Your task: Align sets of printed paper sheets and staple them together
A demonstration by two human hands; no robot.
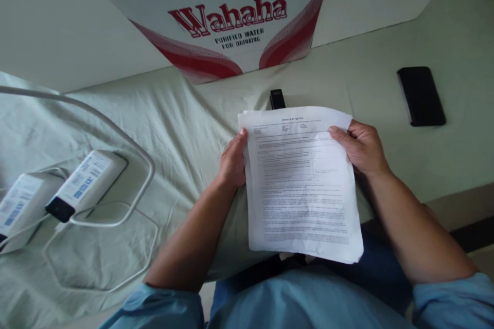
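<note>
Between my two hands is a stack of printed paper sheets [301,185], headed "Overleaf Notes", its top page facing up at me. My left hand [233,158] grips the left edge near the top, with the thumb along the margin and the fingers behind. On the upper right side, my right hand [360,146] pinches the sheets, thumb on the front and the other fingers underneath. The paper looks slightly creased and its lower end hangs over my lap. Just beyond the top edge, a small black object [277,98] shows, partly covered by the paper.
A Wahaha purified water carton [235,20] stands behind the paper. Off to the right lies a black phone-like object [421,96]. At the left are two white power banks [90,177] with labels, and a white cable [127,139] loops over the pale green cloth [185,154].
</note>
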